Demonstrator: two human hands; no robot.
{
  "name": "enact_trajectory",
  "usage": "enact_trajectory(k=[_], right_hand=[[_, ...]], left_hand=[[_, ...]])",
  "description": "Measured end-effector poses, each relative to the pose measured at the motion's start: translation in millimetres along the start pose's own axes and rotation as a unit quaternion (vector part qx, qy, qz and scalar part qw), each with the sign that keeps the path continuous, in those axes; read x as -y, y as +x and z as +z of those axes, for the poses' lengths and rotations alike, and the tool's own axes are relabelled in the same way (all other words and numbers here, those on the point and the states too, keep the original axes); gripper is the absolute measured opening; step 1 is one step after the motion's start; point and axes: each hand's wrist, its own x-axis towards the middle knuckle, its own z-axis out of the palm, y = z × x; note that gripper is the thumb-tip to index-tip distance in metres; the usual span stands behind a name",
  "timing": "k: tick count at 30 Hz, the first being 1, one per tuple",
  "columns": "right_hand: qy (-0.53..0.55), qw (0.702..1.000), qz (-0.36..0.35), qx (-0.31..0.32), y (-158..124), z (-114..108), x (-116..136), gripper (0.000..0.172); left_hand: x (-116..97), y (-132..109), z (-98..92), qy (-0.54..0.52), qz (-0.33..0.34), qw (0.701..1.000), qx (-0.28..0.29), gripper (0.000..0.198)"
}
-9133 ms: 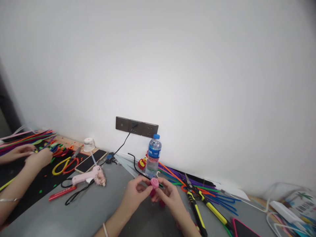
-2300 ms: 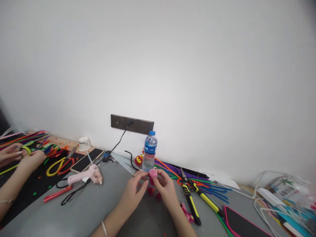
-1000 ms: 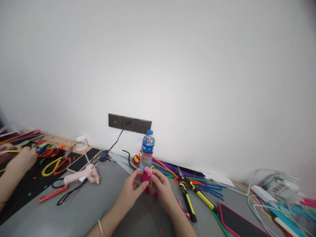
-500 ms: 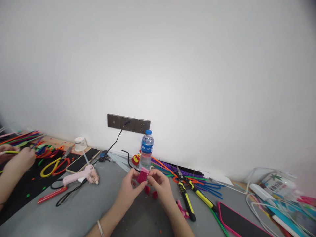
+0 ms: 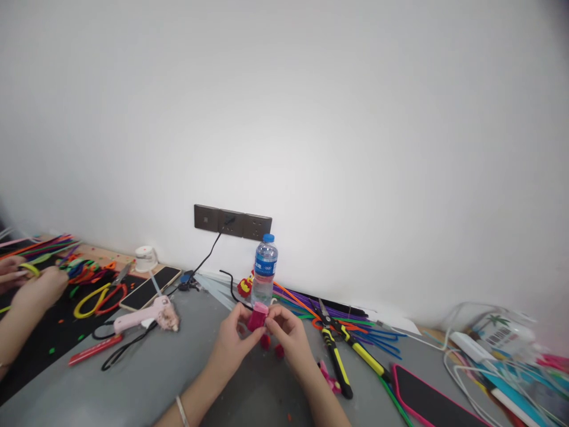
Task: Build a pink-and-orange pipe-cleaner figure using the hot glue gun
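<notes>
Between my hands is a small bright pink fuzzy piece (image 5: 257, 318), perhaps shaped from pipe cleaners, with a lighter pink top edge. My left hand (image 5: 235, 338) pinches its left side between thumb and fingers. My right hand (image 5: 287, 332) grips its right edge in the same way. Just below it, small red fuzzy bits (image 5: 279, 351) lie on the grey table, partly hidden by my fingers. A water bottle (image 5: 265, 267) with a blue cap stands upright right behind my hands. Beside my right forearm lies a pink and yellow fuzzy piece (image 5: 328, 378).
Yellow-black pliers (image 5: 336, 362) and pipe cleaners (image 5: 377, 338) lie to the right, near a pink-edged phone (image 5: 431, 397). Leftward are a pink glue gun (image 5: 140, 315), a red cutter (image 5: 95, 350), scissors (image 5: 91, 300) and another phone (image 5: 151, 287). A co-worker's hands (image 5: 42, 287) hold a yellow strip at far left.
My hands keep hold of the pink piece almost in place, and it has turned very slightly. At far left, the co-worker's hands have shifted and the yellow strip is now bent into a curve.
</notes>
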Motion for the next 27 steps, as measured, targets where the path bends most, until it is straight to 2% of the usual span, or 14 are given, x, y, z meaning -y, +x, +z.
enact_trajectory(k=[6, 11, 15, 18, 23, 27], right_hand=[[-0.006, 1.000, -0.004, 0.001, -2, 0, 1, 0.026], [0.029, 0.999, 0.014, 0.007, -4, 2, 7, 0.028], [0.046, 0.998, 0.035, 0.006, -3, -1, 0, 0.028], [0.051, 0.997, 0.044, -0.026, -1, -6, -9, 0.033], [-0.036, 0.996, 0.028, -0.080, 1, -13, -13, 0.043], [-0.058, 0.991, -0.012, -0.122, 2, -13, -11, 0.037]], left_hand=[[3, 1, -0.2, -0.004, -0.005, 1.000, -0.021, 0.021], [1, 1, -0.3, -0.043, -0.032, 0.999, -0.010, 0.022], [-4, 2, 0.3, -0.088, -0.052, 0.995, -0.009, 0.028], [-5, 4, 0.4, -0.112, -0.069, 0.991, -0.007, 0.034], [-3, 5, 0.7, -0.159, -0.122, 0.980, 0.006, 0.048], [-2, 4, 1.1, -0.182, -0.153, 0.971, 0.017, 0.058]])
